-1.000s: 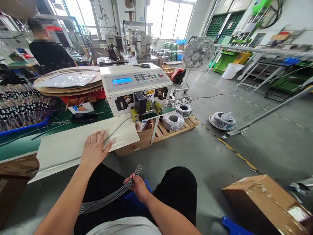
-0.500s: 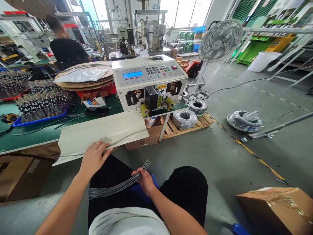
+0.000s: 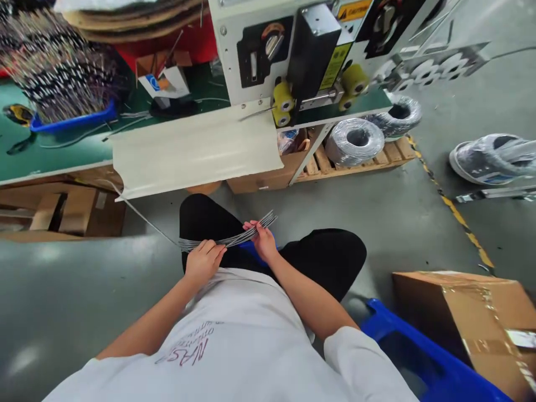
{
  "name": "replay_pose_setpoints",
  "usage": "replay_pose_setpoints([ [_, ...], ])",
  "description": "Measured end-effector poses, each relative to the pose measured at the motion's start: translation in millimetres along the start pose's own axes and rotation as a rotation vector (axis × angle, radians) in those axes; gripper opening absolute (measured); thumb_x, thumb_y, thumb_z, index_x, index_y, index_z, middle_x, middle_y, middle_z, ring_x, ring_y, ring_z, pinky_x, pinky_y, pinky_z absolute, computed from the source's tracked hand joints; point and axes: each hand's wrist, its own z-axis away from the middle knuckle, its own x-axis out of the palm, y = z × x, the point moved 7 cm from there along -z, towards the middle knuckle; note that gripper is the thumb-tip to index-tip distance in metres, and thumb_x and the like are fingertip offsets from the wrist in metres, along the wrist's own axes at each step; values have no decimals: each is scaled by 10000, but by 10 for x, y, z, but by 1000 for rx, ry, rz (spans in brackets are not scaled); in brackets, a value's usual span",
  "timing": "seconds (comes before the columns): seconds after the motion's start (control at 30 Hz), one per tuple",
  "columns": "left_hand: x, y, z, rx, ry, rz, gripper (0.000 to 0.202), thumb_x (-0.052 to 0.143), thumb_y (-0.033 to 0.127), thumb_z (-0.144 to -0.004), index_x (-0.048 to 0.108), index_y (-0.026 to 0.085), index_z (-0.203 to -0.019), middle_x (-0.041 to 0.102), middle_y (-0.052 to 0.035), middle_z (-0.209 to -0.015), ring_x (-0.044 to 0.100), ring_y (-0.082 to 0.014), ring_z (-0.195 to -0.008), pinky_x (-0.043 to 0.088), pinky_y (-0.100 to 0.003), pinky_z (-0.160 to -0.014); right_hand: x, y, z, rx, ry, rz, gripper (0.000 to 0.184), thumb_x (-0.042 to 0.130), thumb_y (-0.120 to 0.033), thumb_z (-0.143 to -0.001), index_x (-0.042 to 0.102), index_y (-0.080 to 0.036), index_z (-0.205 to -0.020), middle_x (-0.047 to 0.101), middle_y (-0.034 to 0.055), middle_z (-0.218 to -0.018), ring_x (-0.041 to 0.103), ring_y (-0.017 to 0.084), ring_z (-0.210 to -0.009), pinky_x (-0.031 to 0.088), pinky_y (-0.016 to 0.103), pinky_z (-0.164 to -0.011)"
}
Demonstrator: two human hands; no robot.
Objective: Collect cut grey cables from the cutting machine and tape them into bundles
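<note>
A bundle of grey cables (image 3: 237,239) lies across my lap, its cut ends fanning out to the right. My right hand (image 3: 263,241) grips the bundle near those ends, with the thumb on top. Further left, my left hand (image 3: 205,259) is closed on the same cables above my thigh. A single cable (image 3: 144,218) trails from the bundle's left end up to the left corner of the curved cream sheet (image 3: 196,148). In front stands the wire-cutting machine (image 3: 262,56); a short cable end (image 3: 255,113) pokes out at its yellow rollers (image 3: 283,104).
A blue tray (image 3: 79,120) of wired parts stands on the green bench (image 3: 25,159) at left. Coils of cable (image 3: 355,142) sit on a pallet under the machine. A cardboard box (image 3: 469,312) and a blue plastic container (image 3: 422,357) are at lower right.
My left hand has come off the cream sheet, down to the cable bundle, bringing one cable along. My right hand still holds the bundle. The view has tilted down.
</note>
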Motion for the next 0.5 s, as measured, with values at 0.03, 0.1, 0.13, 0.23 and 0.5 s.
replay_pose_setpoints([
  [0.03, -1, -14, 40, -9, 2, -5, 307, 425, 332, -990, 698, 216, -1070, 635, -63, -860, 573, -186, -829, 478, -323, -760, 0, -2, 11, 0, -1, 2, 357, 700, -501, -809, 673, -209, -1011, 758, 85, -1069, 707, 221, -1023, 504, 422, -974],
  [0.1, -33, -48, 88, -28, 13, -11, 295, 438, 326, -985, 694, 218, -1082, 633, -67, -871, 565, -195, -849, 469, -330, -769, 7, -14, 29, -2, -11, 5, 355, 699, -496, -814, 671, -212, -1026, 759, 81, -1067, 709, 221, -1020, 509, 423, -968],
  [0.13, -50, -58, 94, -33, 16, -13, 289, 443, 322, -984, 691, 222, -1092, 634, -68, -880, 562, -199, -863, 465, -330, -768, 13, -20, 34, 0, -19, 6, 357, 698, -493, -817, 670, -211, -1035, 759, 82, -1069, 710, 221, -1018, 512, 422, -962],
  [0.23, -75, -33, 52, -9, 13, -28, 271, 460, 315, -978, 684, 239, -1110, 639, -66, -898, 554, -208, -894, 459, -336, -778, 37, -28, 35, 12, -38, 12, 359, 694, -484, -823, 664, -209, -1053, 762, 82, -1048, 717, 220, -992, 518, 415, -945],
  [0.5, -106, -355, 17, -70, -9, -25, 358, 491, 376, -948, 621, 232, -1249, 615, -108, -1079, 540, -267, -1058, 439, -399, -940, 10, -38, 32, 16, 1, 23, 329, 737, -503, -774, 620, -222, -902, 741, 26, -828, 719, 222, -894, 538, 418, -912],
])
